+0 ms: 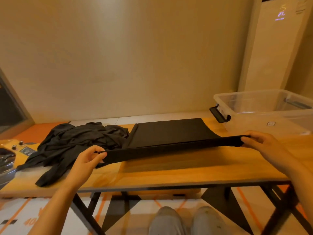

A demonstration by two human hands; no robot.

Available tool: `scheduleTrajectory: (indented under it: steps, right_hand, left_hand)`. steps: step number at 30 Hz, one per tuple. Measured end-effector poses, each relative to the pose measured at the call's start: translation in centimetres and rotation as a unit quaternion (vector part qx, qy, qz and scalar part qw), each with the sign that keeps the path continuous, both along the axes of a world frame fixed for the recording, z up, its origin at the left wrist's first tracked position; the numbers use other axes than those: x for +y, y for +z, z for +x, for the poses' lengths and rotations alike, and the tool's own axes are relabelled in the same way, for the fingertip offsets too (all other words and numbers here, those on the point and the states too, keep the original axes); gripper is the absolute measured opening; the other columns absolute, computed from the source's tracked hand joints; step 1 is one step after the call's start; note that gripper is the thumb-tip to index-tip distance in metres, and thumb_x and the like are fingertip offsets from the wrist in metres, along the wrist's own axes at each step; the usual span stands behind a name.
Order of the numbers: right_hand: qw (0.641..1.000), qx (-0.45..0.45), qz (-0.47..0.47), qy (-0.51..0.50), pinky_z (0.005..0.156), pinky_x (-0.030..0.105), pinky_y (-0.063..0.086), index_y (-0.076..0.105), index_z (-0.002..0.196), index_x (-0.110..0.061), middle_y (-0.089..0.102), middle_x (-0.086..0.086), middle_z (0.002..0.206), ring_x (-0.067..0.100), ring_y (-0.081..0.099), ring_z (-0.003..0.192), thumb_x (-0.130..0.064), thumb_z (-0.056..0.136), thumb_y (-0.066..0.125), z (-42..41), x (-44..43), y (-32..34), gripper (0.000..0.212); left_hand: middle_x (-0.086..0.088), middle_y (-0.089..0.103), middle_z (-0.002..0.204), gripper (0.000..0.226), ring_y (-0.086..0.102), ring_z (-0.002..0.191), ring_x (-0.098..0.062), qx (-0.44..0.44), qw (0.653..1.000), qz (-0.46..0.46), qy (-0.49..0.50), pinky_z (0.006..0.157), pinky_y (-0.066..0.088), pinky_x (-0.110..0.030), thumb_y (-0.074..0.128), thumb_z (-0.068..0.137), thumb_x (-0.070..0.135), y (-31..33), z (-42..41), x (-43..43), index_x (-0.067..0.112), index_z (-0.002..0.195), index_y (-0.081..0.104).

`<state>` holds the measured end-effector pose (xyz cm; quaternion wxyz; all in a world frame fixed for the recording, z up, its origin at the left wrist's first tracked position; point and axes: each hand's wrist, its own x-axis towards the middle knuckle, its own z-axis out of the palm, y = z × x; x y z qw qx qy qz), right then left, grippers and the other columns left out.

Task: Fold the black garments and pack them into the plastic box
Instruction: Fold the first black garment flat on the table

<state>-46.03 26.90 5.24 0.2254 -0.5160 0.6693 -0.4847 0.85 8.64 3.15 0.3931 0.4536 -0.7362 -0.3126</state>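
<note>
A black garment (169, 133) lies stretched flat across the middle of the wooden table (169, 172), its near edge lifted off the surface. My left hand (88, 160) pinches the left corner of that raised edge. My right hand (260, 143) pinches the right corner, so the edge hangs taut between them. A crumpled heap of black garments (72, 143) sits at the left of the table. The clear plastic box (271, 112) stands at the back right with nothing visible inside it.
A black latch handle (220, 115) juts from the box's left end. A yellow device with knobs (18, 148) and a dark plastic bag (6, 160) lie at the far left. A tall white air conditioner (274, 48) stands behind the box. The table's front edge is close to my legs.
</note>
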Motion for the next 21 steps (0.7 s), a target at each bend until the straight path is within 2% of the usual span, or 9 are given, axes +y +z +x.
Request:
scheduleTrajectory:
  steps: [2, 4, 6, 8, 10, 13, 16, 18, 21]
  right_hand:
    - [1.000, 0.009, 0.024, 0.016, 0.082, 0.020, 0.041, 0.071, 0.094, -0.016, 0.073, -0.004, 0.087, 0.003, 0.064, 0.088, -0.022, 0.095, 0.053, -0.1, 1.1, -0.2, 0.019]
    - [0.999, 0.011, 0.038, 0.026, 0.083, 0.021, 0.041, 0.071, 0.094, -0.018, 0.073, -0.008, 0.088, 0.001, 0.064, 0.088, -0.025, 0.094, 0.054, -0.1, 1.8, -0.4, 0.018]
    - [0.999, 0.008, 0.038, 0.026, 0.088, 0.028, 0.048, 0.072, 0.095, -0.021, 0.073, -0.008, 0.093, 0.001, 0.065, 0.091, -0.037, 0.090, 0.059, 0.0, 2.1, -0.8, 0.021]
    - [0.999, -0.004, 0.026, 0.034, 0.090, 0.031, 0.053, 0.072, 0.094, -0.025, 0.073, -0.005, 0.098, 0.003, 0.066, 0.095, -0.064, 0.075, 0.066, -0.2, 2.5, -1.2, 0.044]
    - [0.999, -0.020, 0.020, 0.045, 0.090, 0.026, 0.052, 0.072, 0.097, -0.024, 0.073, -0.001, 0.101, 0.008, 0.067, 0.098, -0.079, 0.058, 0.066, -0.6, 2.8, -1.6, 0.067]
    - [0.996, -0.038, 0.020, 0.077, 0.087, 0.031, 0.055, 0.073, 0.093, -0.024, 0.072, 0.004, 0.099, 0.016, 0.068, 0.097, -0.080, 0.053, 0.068, -0.8, 3.4, -1.9, 0.069]
    - [0.993, -0.076, 0.012, 0.090, 0.078, 0.025, 0.057, 0.074, 0.091, -0.021, 0.072, 0.009, 0.097, 0.023, 0.069, 0.093, -0.077, 0.046, 0.075, -1.2, 3.9, -2.3, 0.072]
    - [0.991, -0.099, 0.010, 0.089, 0.077, 0.025, 0.057, 0.074, 0.089, -0.019, 0.071, 0.011, 0.097, 0.023, 0.068, 0.094, -0.075, 0.041, 0.079, -1.4, 3.9, -2.6, 0.074]
    - [0.990, -0.108, 0.013, 0.086, 0.080, 0.032, 0.057, 0.073, 0.088, -0.018, 0.069, 0.012, 0.097, 0.023, 0.067, 0.094, -0.074, 0.041, 0.080, -1.4, 3.4, -2.8, 0.073]
  left_hand:
    - [0.006, 0.068, 0.076, 0.016, 0.064, 0.069, -0.011, -0.013, 1.000, 0.004, -0.022, 0.067, 0.049, -0.022, 0.057, 0.093, 0.011, 0.1, 0.5, 0.8, 0.020, 0.083, 0.064]
    - [0.008, 0.067, 0.077, 0.010, 0.063, 0.069, -0.008, -0.024, 0.999, 0.006, -0.041, 0.069, 0.050, -0.020, 0.056, 0.093, 0.008, 0.4, 0.6, 1.4, 0.012, 0.089, 0.063]
    - [0.005, 0.068, 0.077, 0.008, 0.064, 0.070, -0.009, -0.015, 0.998, 0.015, -0.061, 0.071, 0.049, -0.021, 0.054, 0.094, 0.008, 0.4, 0.6, 1.8, 0.007, 0.091, 0.062]
    - [0.001, 0.068, 0.080, 0.010, 0.065, 0.074, -0.012, -0.006, 0.997, 0.023, -0.076, 0.076, 0.048, -0.025, 0.053, 0.095, 0.009, 0.6, 0.5, 2.2, 0.007, 0.093, 0.062]
    - [-0.003, 0.069, 0.082, 0.011, 0.066, 0.077, -0.014, -0.005, 0.996, 0.035, -0.087, 0.080, 0.047, -0.027, 0.052, 0.095, 0.011, 0.6, 0.4, 2.5, 0.008, 0.094, 0.063]
    - [-0.009, 0.070, 0.086, 0.012, 0.068, 0.083, -0.022, 0.007, 0.990, 0.073, -0.119, 0.083, 0.052, -0.031, 0.058, 0.092, 0.024, 0.5, 0.5, 2.6, 0.016, 0.089, 0.066]
    - [-0.009, 0.070, 0.090, 0.042, 0.068, 0.087, -0.023, 0.014, 0.985, 0.100, -0.138, 0.079, 0.056, -0.029, 0.071, 0.067, 0.062, 0.1, 0.7, 2.6, 0.025, 0.086, 0.069]
    - [-0.010, 0.069, 0.089, 0.053, 0.068, 0.086, -0.023, 0.027, 0.984, 0.108, -0.141, 0.075, 0.057, -0.027, 0.073, 0.056, 0.070, -0.4, 0.6, 2.5, 0.026, 0.086, 0.069]
    - [-0.010, 0.069, 0.086, 0.060, 0.068, 0.082, -0.022, 0.042, 0.981, 0.119, -0.146, 0.072, 0.056, -0.026, 0.074, 0.053, 0.074, -0.6, 0.2, 2.1, 0.024, 0.086, 0.068]
